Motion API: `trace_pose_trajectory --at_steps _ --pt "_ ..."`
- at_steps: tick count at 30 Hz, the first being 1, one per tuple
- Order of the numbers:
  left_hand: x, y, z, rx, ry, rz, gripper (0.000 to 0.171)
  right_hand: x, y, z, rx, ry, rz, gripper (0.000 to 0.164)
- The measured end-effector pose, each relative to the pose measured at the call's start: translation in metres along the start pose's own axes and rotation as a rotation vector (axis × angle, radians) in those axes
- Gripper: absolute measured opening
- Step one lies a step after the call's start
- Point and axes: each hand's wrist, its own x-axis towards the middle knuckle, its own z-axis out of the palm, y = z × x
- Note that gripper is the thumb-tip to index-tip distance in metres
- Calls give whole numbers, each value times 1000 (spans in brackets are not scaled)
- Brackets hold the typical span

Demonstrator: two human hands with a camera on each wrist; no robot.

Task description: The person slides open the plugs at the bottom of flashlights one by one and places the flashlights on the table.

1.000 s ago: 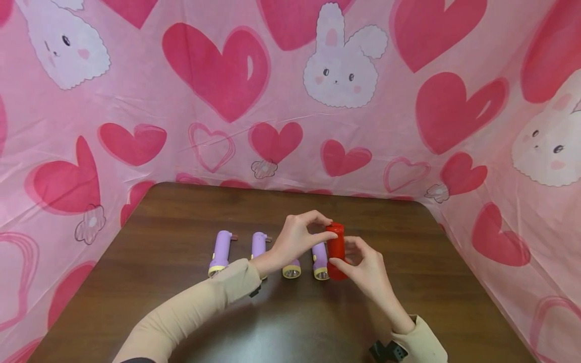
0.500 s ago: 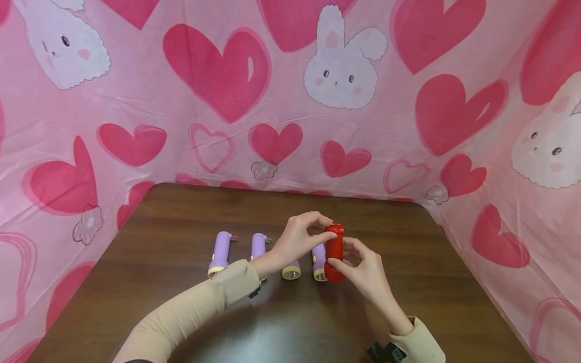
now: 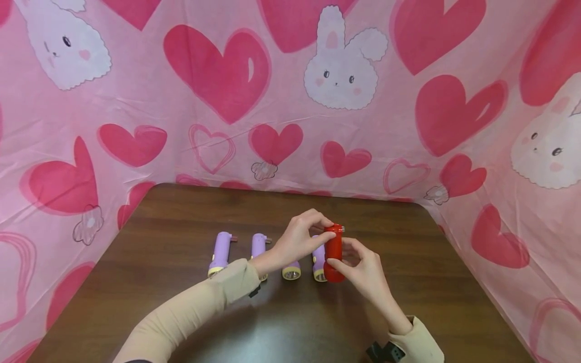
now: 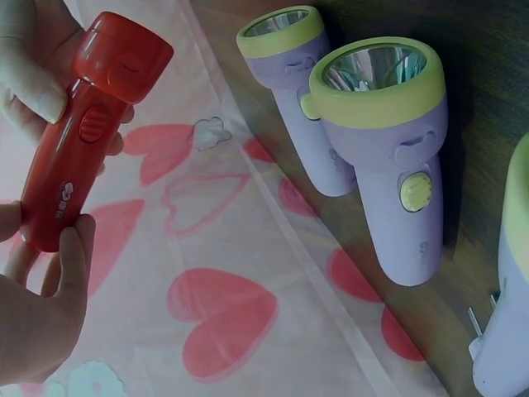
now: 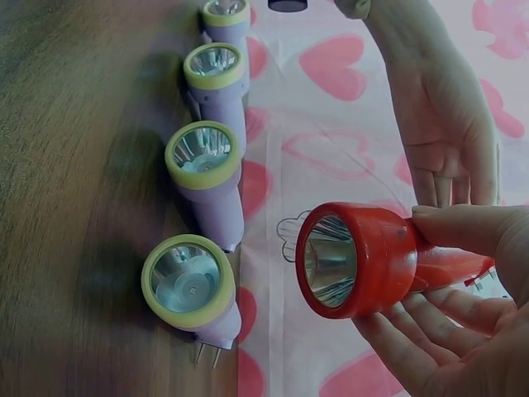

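Note:
A red flashlight point(image 3: 334, 254) is held upright over the right half of the table, lens end down. My left hand point(image 3: 300, 236) pinches its upper tail end between thumb and fingers. Lower down, near the flared head, my right hand point(image 3: 366, 267) grips the body with its thumb in front. In the left wrist view a red switch point(image 4: 93, 122) shows on the side. Small metal plug prongs point(image 3: 342, 229) stick out sideways at the tail. The right wrist view shows the reflector point(image 5: 329, 260) behind the lens.
Several purple flashlights with yellow rims, such as the leftmost flashlight point(image 3: 221, 250), lie in a row on the brown wooden table point(image 3: 218, 317). The rightmost purple flashlight point(image 3: 319, 262) is close beside the red one. A pink heart-patterned cloth point(image 3: 281, 101) hangs behind the table and at both sides.
The red flashlight has shifted slightly left and turned a little in my hands. Metal prongs now show at its tail where none were visible a second ago.

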Motion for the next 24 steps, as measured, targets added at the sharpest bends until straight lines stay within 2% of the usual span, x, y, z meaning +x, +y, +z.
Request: trace_pose_trajectory --at_steps 4,10,18,24 --pt "1 0 0 26 -5 24 17 1 0 1 -1 -3 3 42" --pt "2 2 -2 44 -15 19 16 2 0 2 -2 2 -3 42" --pt "7 4 -3 10 -35 -55 17 3 0 2 -5 2 -10 41" --pt "6 5 -2 12 -40 -64 18 3 0 3 -14 -2 -11 41"
